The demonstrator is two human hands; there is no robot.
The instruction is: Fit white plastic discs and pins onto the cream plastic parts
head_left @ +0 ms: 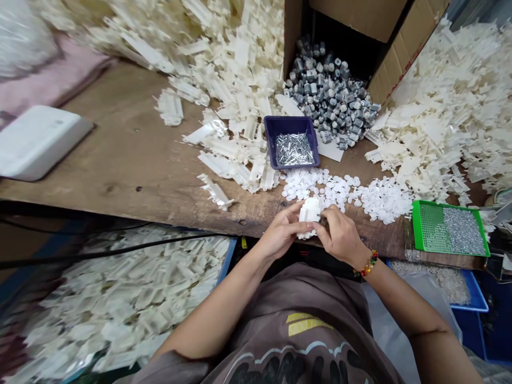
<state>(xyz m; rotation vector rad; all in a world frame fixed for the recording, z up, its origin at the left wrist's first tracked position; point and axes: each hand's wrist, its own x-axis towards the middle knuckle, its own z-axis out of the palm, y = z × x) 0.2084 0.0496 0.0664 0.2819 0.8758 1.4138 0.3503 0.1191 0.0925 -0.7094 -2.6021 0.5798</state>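
A white moulded plastic part [309,212] is held up at the table's front edge, with my left hand [280,230] closed around its left side, thumb across the front. My right hand [340,233] is closed in a pinch against the part's right side. A small dark tip shows at those fingers, too small to name. Just beyond my hands lie many small white plastic discs [336,190]. Behind them stands a dark purple tray [271,152] holding thin shiny metal pins [294,149].
Small metal motors [328,88] spill from a cardboard box [404,50]. Heaps of cream plastic parts [224,64] lie at the back and right [452,117]. A green tray [418,229] of tiny metal pieces sits right; a white box-shaped object [42,141] left. A black cable [120,249] crosses below the table.
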